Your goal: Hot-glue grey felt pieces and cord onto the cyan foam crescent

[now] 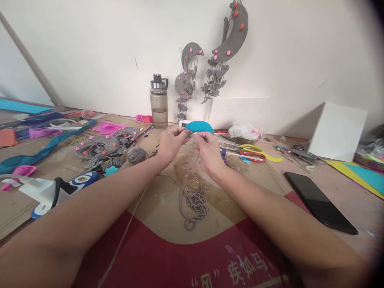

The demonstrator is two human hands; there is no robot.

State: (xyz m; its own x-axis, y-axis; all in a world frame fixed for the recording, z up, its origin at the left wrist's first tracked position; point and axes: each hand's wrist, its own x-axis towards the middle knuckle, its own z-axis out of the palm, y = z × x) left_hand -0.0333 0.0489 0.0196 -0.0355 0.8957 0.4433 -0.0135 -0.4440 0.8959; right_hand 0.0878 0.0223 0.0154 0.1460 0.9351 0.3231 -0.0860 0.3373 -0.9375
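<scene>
Above the middle of the cardboard, my left hand (171,144) is closed, thumb and fingertips pinching a small flat grey piece (189,131). Just beside it, my right hand (208,151) is pinched too, its fingertips almost meeting that piece; what they hold is too small to make out. Below both hands lies a loose tangle of grey yarn (196,204), with a strand running off to the left. A wound ball of grey yarn (136,155) sits left of my left wrist.
Left are grey crescent ornaments (102,147) and a white-and-blue glue gun (60,192). A bottle (159,106) stands at the wall beneath hanging grey crescents (232,42). Red-handled scissors (252,156) lie right of my hands, a black phone (319,202) farther right. Cardboard (156,216) covers the table.
</scene>
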